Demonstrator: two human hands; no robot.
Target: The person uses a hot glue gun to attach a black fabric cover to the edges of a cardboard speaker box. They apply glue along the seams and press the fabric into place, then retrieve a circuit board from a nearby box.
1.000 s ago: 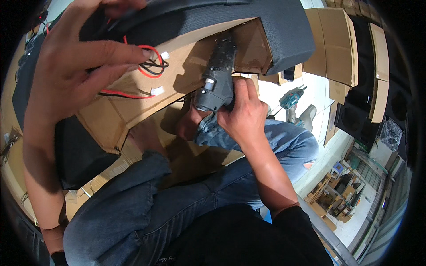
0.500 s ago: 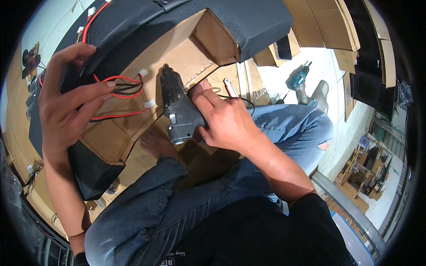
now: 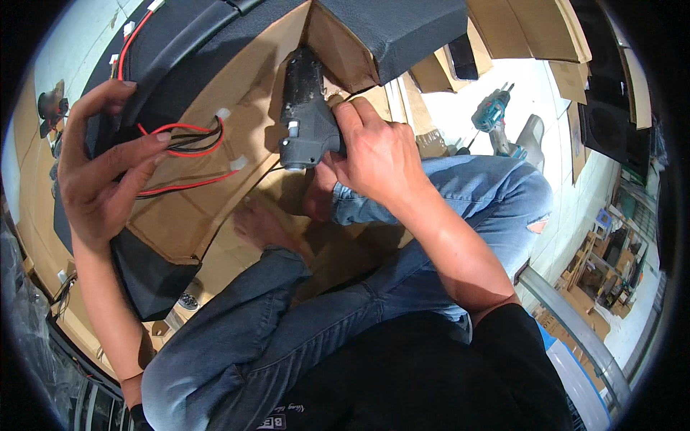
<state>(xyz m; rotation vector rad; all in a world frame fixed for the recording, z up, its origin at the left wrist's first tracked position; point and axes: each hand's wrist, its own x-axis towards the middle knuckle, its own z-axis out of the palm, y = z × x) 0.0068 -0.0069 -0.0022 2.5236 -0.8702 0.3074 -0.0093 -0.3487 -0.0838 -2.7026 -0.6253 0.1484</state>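
right grip [image 3: 381, 154] holds glue gun [image 3: 300, 108] near panel edge [image 3: 224, 212], gap to left grip [image 3: 100, 183]

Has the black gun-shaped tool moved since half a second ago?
Yes: the black gun-shaped tool has moved forward, up the picture, judged against the teal drill.

pale tiled floor [image 3: 546, 85], bright light across it, grey metal rail [image 3: 573, 327] at lower right

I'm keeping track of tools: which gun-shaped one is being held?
The black tool, gripped in the right hand; the teal drill is on the floor, touched by neither hand.
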